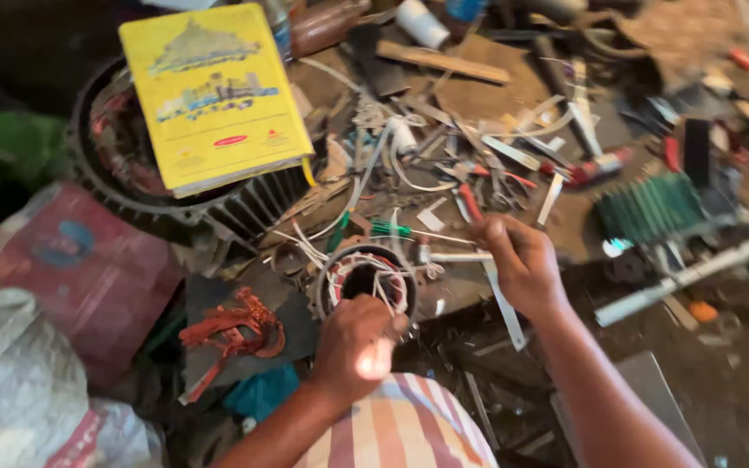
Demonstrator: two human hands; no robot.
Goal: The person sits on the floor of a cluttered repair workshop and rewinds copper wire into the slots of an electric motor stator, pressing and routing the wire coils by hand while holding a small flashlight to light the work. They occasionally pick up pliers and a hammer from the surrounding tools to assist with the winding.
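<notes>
A small round motor stator with reddish copper windings and white leads lies on the cluttered floor in front of me. My left hand grips its near rim, fingers curled on the windings. My right hand is raised to the right of it, fingers pinched on a thin white strip or wire that runs toward the stator. A green-handled screwdriver lies just behind the stator.
A yellow book rests on a large finned motor housing at the back left. A bundle of reddish copper wire lies left of the stator. Pliers, white strips, a green comb-like part and scraps litter the right. Sacks sit at left.
</notes>
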